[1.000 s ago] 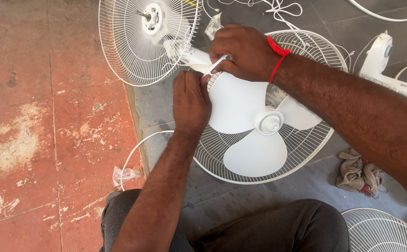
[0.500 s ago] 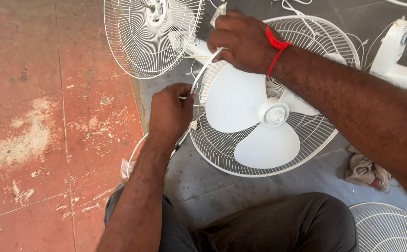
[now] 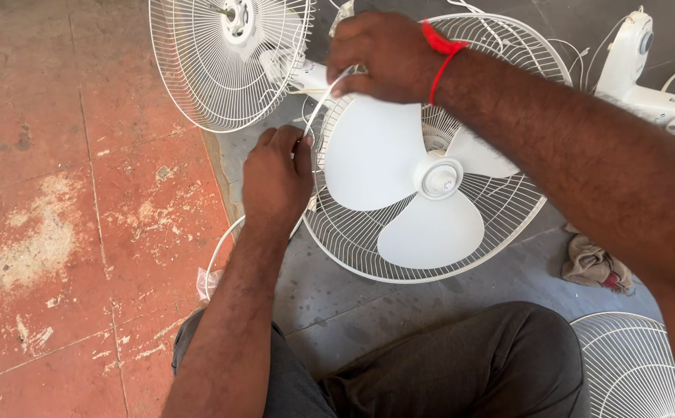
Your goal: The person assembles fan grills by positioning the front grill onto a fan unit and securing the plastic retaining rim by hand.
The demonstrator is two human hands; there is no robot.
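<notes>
While I look down, my left hand (image 3: 277, 179) is pinched shut on a thin white cord (image 3: 316, 108) at the fan guard's (image 3: 399, 263) left rim; the cord slants up and right to my right hand (image 3: 384, 56), clenched on its upper end above the blade (image 3: 372, 159); both hands touch it.

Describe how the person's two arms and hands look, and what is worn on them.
Both forearms are bare, with no sleeves or gloves in view. The right hand has a thin red thread band around its wrist. The left hand wears nothing that is visible.
</notes>
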